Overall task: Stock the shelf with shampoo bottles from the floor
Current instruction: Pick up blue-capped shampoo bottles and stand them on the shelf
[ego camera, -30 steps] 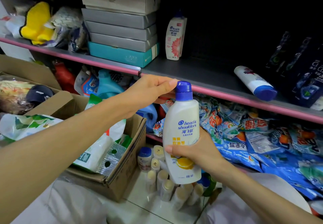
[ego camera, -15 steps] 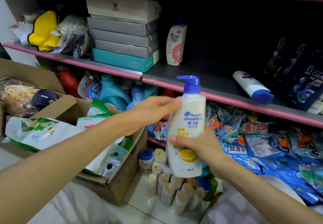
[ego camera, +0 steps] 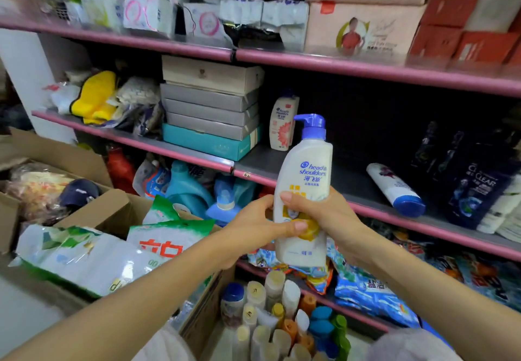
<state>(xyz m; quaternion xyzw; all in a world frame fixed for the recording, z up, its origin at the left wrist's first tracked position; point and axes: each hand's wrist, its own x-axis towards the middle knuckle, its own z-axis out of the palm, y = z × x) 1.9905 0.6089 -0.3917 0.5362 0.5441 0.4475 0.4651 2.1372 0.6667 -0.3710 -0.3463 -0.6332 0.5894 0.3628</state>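
Both hands grip one shampoo bottle in front of the middle shelf

The left hand (ego camera: 255, 224) wraps the lower body of the white pump bottle (ego camera: 304, 191) from the left, thumb across its yellow label; the right hand (ego camera: 324, 214) clasps it from the right, thumb over the front. The bottle stands upright, blue pump on top, held in the air just near of the shelf's pink edge (ego camera: 394, 214). Far on the grey shelf board a second white bottle (ego camera: 282, 122) stands beside a stack of flat boxes (ego camera: 210, 107); to the right a blue-capped bottle (ego camera: 394, 188) lies on its side near dark packs (ego camera: 476, 188). Small bottles (ego camera: 270, 318) cluster on the floor below, next to a cardboard box (ego camera: 93, 214)
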